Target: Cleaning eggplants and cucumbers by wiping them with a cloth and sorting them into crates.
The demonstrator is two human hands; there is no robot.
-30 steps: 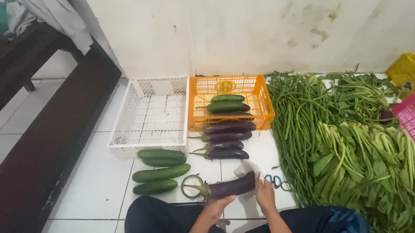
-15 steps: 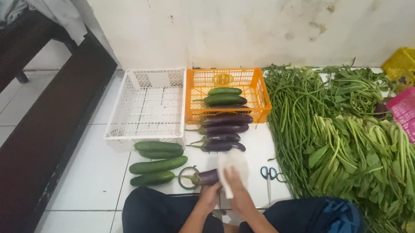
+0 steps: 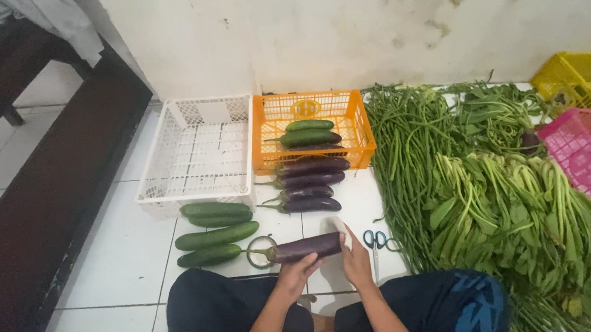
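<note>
Both hands on one eggplant (image 3: 299,248), near side of orange crate (image 3: 313,129). Left hand (image 3: 296,275) fingers curled beneath; right hand (image 3: 357,258) fingers pinching white wrap (image 3: 342,230) at tip. Best kept level, wrap taut.

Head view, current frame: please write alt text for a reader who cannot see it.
Seated on a white tiled floor, a person holds a purple eggplant in both hands, left hand under its middle, right hand at its blunt end. Nearby lie cucumbers, more eggplants, scissors, an orange crate, a white crate and heaps of leafy greens.
</note>
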